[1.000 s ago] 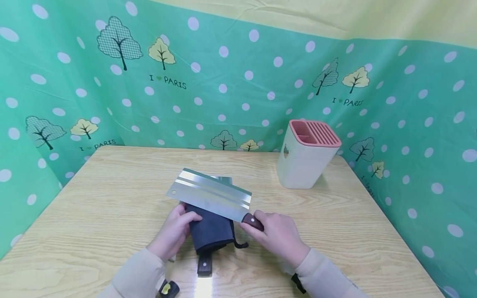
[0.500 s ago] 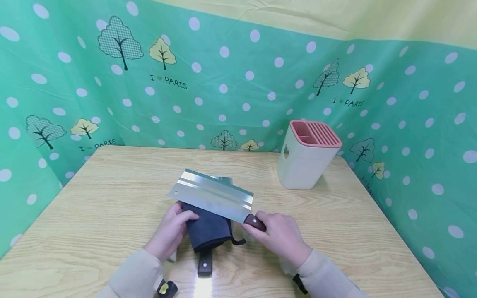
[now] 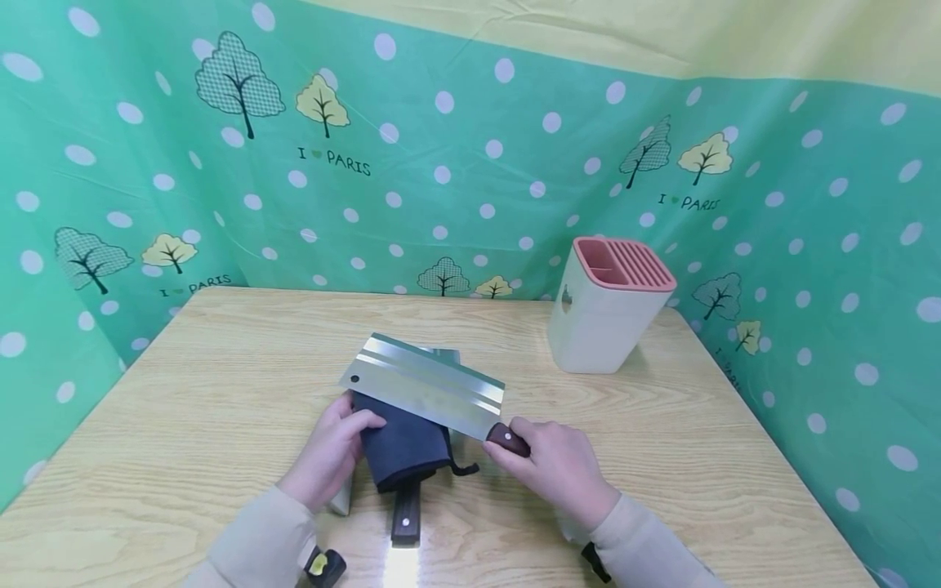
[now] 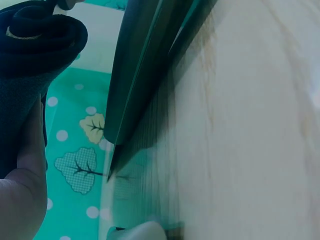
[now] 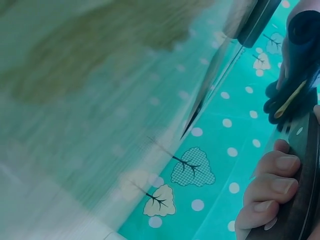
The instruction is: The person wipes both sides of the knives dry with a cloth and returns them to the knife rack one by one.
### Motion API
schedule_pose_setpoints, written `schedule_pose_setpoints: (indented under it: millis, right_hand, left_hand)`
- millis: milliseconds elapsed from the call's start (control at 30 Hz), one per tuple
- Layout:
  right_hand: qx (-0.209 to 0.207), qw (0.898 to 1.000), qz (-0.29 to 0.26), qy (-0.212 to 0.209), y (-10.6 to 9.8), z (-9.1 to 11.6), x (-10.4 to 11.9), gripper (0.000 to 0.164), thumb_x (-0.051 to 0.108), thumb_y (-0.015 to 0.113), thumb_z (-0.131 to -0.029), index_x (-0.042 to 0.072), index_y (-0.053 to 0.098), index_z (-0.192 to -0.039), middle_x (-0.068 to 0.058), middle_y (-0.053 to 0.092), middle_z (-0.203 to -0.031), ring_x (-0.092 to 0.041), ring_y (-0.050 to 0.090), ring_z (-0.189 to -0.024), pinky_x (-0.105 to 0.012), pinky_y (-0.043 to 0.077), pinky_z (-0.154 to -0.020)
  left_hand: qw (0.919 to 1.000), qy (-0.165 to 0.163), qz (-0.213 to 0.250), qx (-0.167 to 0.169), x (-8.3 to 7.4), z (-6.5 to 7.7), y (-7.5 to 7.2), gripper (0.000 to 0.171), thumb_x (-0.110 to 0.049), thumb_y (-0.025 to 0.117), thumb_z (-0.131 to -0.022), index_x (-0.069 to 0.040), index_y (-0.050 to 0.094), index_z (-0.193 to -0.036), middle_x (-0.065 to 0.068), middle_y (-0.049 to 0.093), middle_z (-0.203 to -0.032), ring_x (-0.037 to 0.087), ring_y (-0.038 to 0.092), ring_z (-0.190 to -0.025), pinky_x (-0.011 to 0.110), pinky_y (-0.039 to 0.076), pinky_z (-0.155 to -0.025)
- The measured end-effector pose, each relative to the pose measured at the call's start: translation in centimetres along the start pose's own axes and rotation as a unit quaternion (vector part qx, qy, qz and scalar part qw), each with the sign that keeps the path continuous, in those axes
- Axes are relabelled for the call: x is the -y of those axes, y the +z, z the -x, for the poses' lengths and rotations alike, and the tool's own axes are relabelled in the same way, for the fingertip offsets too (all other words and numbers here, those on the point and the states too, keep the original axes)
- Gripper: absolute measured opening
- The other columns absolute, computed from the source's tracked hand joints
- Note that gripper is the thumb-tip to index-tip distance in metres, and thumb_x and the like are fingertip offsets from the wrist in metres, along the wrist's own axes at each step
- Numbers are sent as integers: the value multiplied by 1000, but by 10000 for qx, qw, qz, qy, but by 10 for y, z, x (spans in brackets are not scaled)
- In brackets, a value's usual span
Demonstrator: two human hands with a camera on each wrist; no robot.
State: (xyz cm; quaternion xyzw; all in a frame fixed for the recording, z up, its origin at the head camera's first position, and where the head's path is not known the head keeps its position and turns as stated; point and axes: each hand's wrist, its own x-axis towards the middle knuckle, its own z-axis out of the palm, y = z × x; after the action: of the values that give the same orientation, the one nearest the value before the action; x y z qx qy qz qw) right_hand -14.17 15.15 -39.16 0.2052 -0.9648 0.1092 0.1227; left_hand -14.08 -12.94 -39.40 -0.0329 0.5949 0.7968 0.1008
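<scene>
My right hand [image 3: 551,461] grips the dark wooden handle [image 5: 305,185] of a cleaver [image 3: 430,384]. Its broad steel blade slants up to the left and overlaps a folded dark navy cloth [image 3: 404,445]. That cloth is in my left hand [image 3: 331,445], thumb on top; its rolled edge shows in the left wrist view, beside the left hand [image 4: 25,192]. Below the cloth lies a second cleaver, its dark riveted handle [image 3: 406,514] pointing toward me and a bit of its blade [image 3: 446,355] showing behind. The cloth and the first blade hide its middle.
A white knife block [image 3: 603,327] with a pink slotted top stands at the back right of the wooden table [image 3: 250,367]. A pale grey object [image 3: 341,496] shows partly beside my left wrist. Behind the table hangs a green dotted curtain [image 3: 412,188].
My left hand has drawn the cloth slightly left, and its lower edge has risen a little. The upper cleaver has shifted slightly right with my right hand. The lower cleaver has stayed put.
</scene>
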Motion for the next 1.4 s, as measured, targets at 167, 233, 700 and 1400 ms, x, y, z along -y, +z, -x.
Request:
schedule_pose_setpoints:
  millis: [167,233,700,1400]
  right_hand:
    - [-30,10000,15,33,1,1,-2,49,65,48,-83,25,36,-58,14,29,-47,-3,29,-41,-22,21,-38]
    - [-27,10000,-17,46,2,1,-2,49,65,47,-83,25,36,-58,14,29,-47,-3,29,-41,-22,21,-38]
    - [-77,9999,-65,44,0,3,-4,48,63,50,-83,25,36,-57,16,26,-47,-1,27,-41,-21,19,-39]
    - [-435,9990,69,-98,-3,4,-7,47,60,57,-80,26,36,-56,17,28,-47,0,27,-39,-20,20,-37]
  left_hand:
    - [9999,116,41,71,0,-2,-3,62,1,48,-81,-1,27,-139,8,49,-124,13,56,-104,28,48,-87]
    - [9999,135,32,72,0,-2,-5,63,1,48,-81,-2,26,-140,7,48,-126,12,55,-105,27,48,-87]
    - [9997,216,73,25,-1,0,-9,54,1,47,-81,-1,33,-133,2,56,-112,12,60,-95,28,50,-81]
    - [9995,271,60,-145,-10,1,-17,42,1,43,-82,-1,38,-124,-1,59,-100,12,62,-87,28,51,-77]
